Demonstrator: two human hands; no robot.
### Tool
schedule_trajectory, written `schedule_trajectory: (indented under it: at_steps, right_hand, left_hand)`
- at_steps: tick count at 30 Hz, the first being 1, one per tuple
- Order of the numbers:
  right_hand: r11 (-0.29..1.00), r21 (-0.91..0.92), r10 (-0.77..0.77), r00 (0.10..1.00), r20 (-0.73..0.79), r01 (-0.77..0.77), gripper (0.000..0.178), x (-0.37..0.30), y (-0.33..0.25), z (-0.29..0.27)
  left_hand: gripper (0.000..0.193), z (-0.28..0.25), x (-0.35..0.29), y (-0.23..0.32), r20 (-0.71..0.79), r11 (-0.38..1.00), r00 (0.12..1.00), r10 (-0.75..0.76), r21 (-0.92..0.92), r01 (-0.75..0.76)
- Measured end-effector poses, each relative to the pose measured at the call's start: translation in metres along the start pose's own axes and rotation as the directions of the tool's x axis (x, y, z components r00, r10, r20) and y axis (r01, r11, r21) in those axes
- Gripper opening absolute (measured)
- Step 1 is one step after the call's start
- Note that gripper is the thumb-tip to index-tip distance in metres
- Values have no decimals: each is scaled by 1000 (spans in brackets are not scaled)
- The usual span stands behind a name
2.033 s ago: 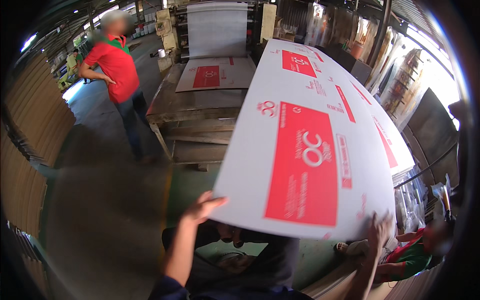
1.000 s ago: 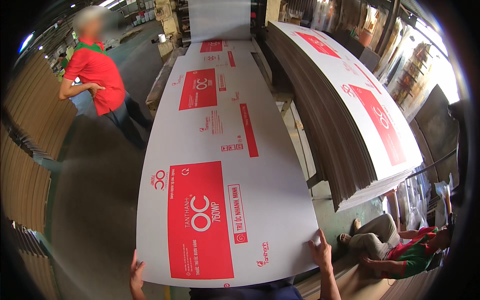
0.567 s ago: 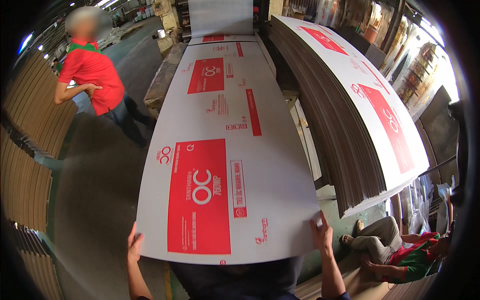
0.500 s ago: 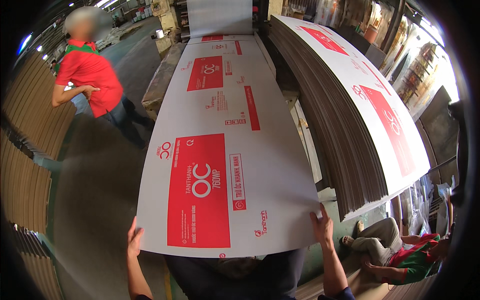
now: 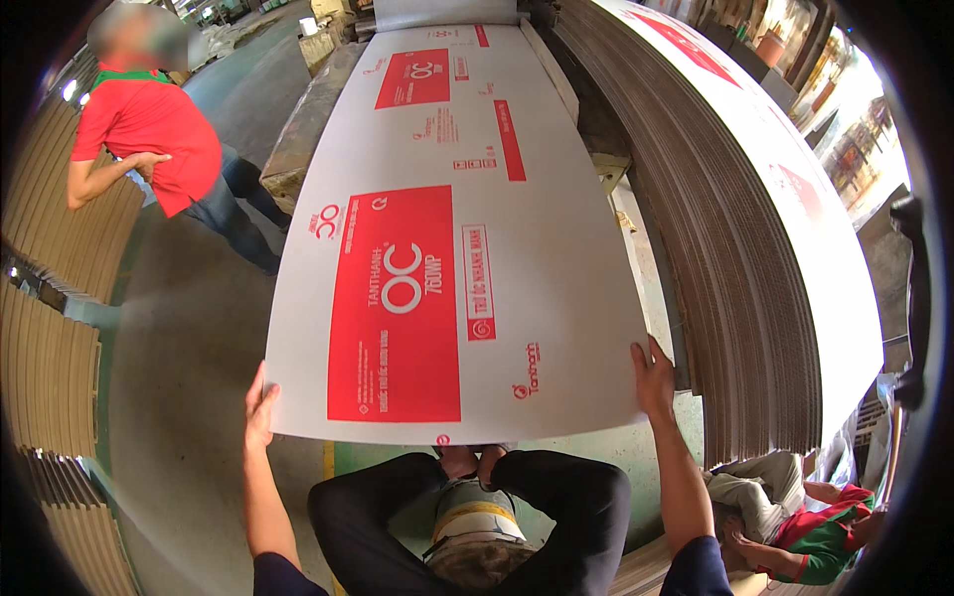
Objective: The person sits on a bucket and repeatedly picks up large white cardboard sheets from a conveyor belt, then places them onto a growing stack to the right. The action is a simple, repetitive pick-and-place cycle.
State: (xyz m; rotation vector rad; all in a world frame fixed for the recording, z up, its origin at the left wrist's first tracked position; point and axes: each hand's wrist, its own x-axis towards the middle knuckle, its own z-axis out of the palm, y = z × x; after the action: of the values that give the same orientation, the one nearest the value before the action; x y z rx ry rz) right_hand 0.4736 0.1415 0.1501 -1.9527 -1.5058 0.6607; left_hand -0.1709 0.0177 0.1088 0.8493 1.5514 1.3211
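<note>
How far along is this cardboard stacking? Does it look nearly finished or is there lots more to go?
A good deal looks done: a tall stack of printed sheets stands at the right. In hand is one white sheet with red panels, with the left hand and right hand on its near corners. Behind it another sheet is already in line, so more seems left; how many cannot be seen.

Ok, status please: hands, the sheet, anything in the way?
Left hand and right hand grip printed sheet by near corners. Crouching person underneath.
</note>
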Motion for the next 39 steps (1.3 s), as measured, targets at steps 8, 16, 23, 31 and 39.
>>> schedule_trajectory:
  at_steps: [8,16,23,31,39]
  right_hand:
    - [996,-63,-63,992,-108,56,60,71,-2,23]
    - [915,-390,87,994,-68,-107,79,141,-80,10]
    - [686,-590,-637,744,-202,426,47,-17,-85,-176]
    - [894,-449,-129,961,-246,5,50,-62,14,-285]
    - [852,-521,-74,997,-23,52,65,-29,32,-312]
  left_hand:
    - [58,18,65,16,-179,998,982,56,25,-52]
    - [54,36,144,5,-844,875,438,-309,-433,-217]
    - [16,116,4,-82,93,924,946,-312,-201,324]
    - [29,214,-153,-88,450,880,767,-458,109,462]
    - [25,224,-156,-83,484,920,785,-386,142,365]
